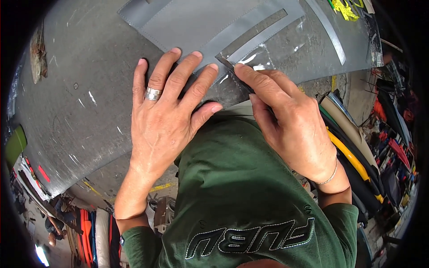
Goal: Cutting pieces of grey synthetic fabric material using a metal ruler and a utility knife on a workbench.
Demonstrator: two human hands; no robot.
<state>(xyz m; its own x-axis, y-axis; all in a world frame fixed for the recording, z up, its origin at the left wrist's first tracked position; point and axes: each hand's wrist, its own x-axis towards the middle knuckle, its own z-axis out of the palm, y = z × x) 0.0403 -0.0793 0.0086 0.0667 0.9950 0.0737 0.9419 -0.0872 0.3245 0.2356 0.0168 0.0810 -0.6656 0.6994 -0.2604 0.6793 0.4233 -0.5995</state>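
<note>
A grey sheet of vinyl-like material (192, 27) with stitched edges lies on the worktable (89, 107). A long slot is cut through it near its right edge. My left hand (167, 102), a ring on one finger, rests flat with fingers spread, its fingertips at the sheet's near edge. My right hand (290, 116) is closed around a slim dark cutter knife (241, 81). Its pointed tip touches the sheet at the near end of the slot. Most of the knife's handle is hidden under my fingers.
A narrow grey strip (328, 33) lies to the right on the table. Beyond it is a yellow tape measure (346, 10). Rolls of material (351, 154) stand off the table's right side. More coloured rolls (87, 236) and another person (54, 230) are at lower left.
</note>
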